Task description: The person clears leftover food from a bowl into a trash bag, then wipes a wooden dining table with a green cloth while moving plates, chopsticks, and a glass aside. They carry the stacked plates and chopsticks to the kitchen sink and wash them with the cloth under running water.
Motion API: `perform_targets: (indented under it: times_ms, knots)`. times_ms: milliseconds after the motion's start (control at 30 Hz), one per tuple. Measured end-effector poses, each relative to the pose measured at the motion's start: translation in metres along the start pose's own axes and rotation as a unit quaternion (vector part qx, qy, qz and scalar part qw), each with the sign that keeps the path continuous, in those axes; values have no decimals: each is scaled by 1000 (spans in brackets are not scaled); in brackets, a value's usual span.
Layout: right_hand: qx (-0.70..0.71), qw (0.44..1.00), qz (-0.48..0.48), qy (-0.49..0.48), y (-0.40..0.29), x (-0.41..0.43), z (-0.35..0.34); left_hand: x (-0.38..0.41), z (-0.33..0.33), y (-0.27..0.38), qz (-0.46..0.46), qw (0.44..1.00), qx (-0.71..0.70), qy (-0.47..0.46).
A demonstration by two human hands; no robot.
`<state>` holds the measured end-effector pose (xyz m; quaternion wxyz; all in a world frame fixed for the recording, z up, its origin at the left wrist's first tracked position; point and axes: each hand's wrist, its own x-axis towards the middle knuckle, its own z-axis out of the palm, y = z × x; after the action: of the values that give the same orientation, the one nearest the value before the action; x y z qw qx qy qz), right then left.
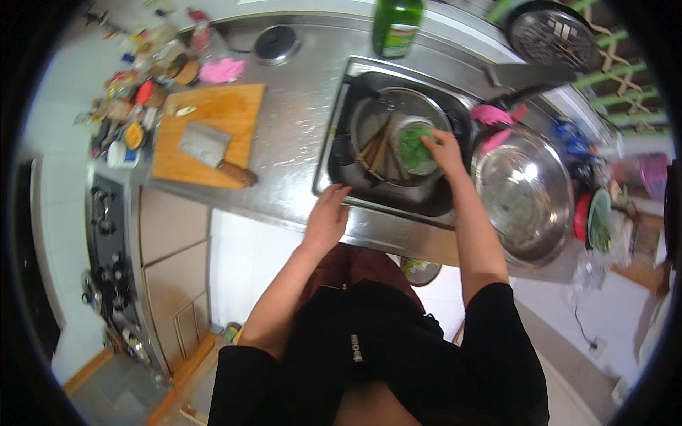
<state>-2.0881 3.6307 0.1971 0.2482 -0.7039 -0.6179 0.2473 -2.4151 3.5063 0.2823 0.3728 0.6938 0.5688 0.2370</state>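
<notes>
My left hand rests at the front left corner of the sink, fingers extended and nothing held. Over the sink, my right hand has its fingers curled on a crumpled green cloth-like item; blur hides what it is exactly. That item lies in a small bowl, which sits inside a round metal basin in the sink. Several chopsticks lean in the basin, left of the bowl. The fingertips of my right hand are partly hidden.
Left of the sink, a cleaver lies on a wooden cutting board. A green bottle stands behind the sink. To the right are a large steel bowl and pink gloves. Jars and packets crowd the far left; a gas stove is beyond.
</notes>
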Motion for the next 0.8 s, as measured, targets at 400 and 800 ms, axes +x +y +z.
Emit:
perform_targets:
  times_ms: [400,800]
  knots:
    - [553,822,117,70,-63,-16,-44,4,0,0,5,999,24,-36]
    - [474,879,45,-27,-111,-15,-100,13,-1,3,-45,997,-13,-56]
